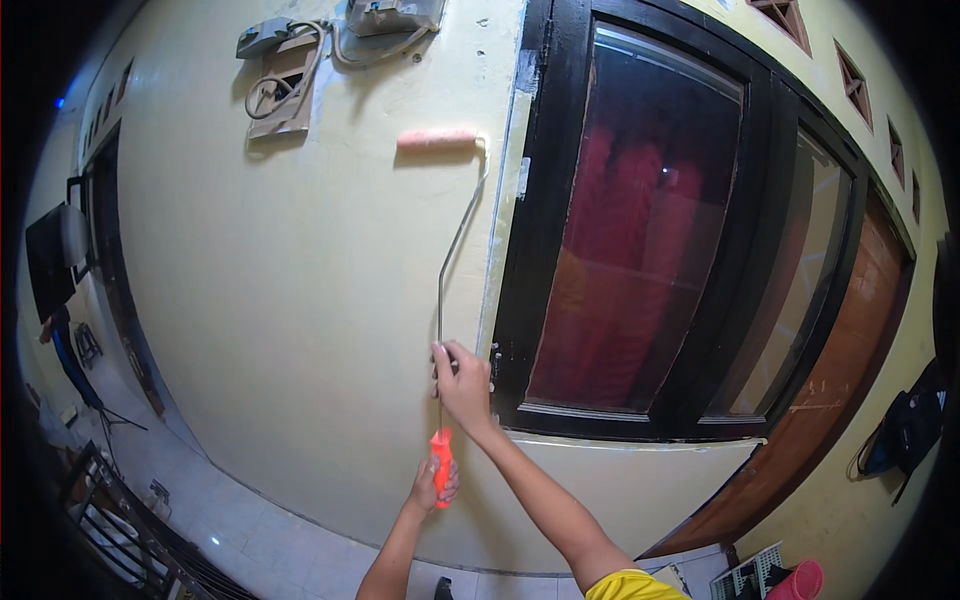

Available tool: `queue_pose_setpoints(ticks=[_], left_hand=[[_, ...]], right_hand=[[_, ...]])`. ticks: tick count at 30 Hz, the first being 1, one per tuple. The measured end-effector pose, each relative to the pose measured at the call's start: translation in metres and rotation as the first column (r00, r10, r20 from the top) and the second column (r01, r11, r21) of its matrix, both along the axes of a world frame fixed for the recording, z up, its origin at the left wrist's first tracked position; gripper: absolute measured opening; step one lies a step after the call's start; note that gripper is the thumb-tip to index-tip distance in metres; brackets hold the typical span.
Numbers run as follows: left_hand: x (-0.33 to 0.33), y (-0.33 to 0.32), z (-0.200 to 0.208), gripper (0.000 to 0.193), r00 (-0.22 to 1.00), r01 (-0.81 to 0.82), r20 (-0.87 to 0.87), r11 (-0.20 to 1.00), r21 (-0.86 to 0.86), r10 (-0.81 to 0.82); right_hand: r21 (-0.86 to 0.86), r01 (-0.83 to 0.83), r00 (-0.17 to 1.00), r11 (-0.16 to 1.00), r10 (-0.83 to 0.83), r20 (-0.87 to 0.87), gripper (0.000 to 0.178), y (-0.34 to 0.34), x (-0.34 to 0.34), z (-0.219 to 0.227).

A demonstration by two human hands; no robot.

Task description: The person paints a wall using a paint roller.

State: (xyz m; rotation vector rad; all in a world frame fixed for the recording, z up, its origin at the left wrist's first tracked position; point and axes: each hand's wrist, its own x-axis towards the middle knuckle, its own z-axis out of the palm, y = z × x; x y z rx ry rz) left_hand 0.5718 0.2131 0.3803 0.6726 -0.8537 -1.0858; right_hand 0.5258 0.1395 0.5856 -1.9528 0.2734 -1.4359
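Roller (437,140) at work, its pink head lies level against or just off the pale yellow wall (280,310) at the upper centre of the frame; contact cannot be told for certain. The left hand (437,484), low at centre, is wrapped around the orange handle (441,447), while the right hand (463,385), above it, has its fingers closed about the thin metal rod (457,235).

The job looks to be partway along. Colour spreads fairly evenly from the left to the centre of the frame, though fresh coat cannot be told from old. Dark pits near the top centre and whitish patches (525,76) along the left edge of the black window frame (545,200) appear to be left.

At the upper left of centre, a grey box (264,38), a second box (395,14) at the top edge and looping cables (325,60) break up the surface and stand in the way of a clean stroke. The window frame hems in the right side. A brown door (850,335) and a dark bag (903,420) fill the far right, a pink bucket (800,580) the lower right, and black railings (140,545) the lower left.
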Motion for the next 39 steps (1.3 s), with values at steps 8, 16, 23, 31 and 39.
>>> queue_pose_setpoints(ticks=[8, 16, 23, 31, 39], left_hand=[[0.029, 0.01, 0.073, 0.056, 0.999, 0.035, -0.004, 0.999, -0.031, -0.035], [0.037, 0.04, -0.025, 0.055, 0.976, -0.135, 0.181, 0.989, 0.054, 0.124], [0.031, 0.13, -0.189, 0.053, 0.98, -0.167, 0.162, 0.918, 0.36, 0.115], [0.075, 0.157, -0.187, 0.052, 0.928, -0.351, 0.247, 0.873, 0.339, 0.278], [0.069, 0.181, -0.265, 0.067, 0.824, -0.562, 0.257, 0.674, 0.479, 0.505]], right_hand=[[-0.041, -0.086, 0.996, 0.995, 0.086, 0.02, 0.023, 0.009, 0.023, 0.074], [0.148, -0.158, 0.969, 0.976, 0.182, -0.17, 0.026, 0.02, 0.015, -0.02], [0.445, -0.241, 0.882, 0.862, 0.386, -0.271, 0.028, 0.057, 0.013, -0.203], [0.415, -0.412, 0.793, 0.811, 0.543, -0.274, 0.028, 0.066, 0.058, -0.206], [0.317, -0.472, 0.714, 0.823, 0.567, -0.41, 0.021, 0.076, 0.097, -0.238]])
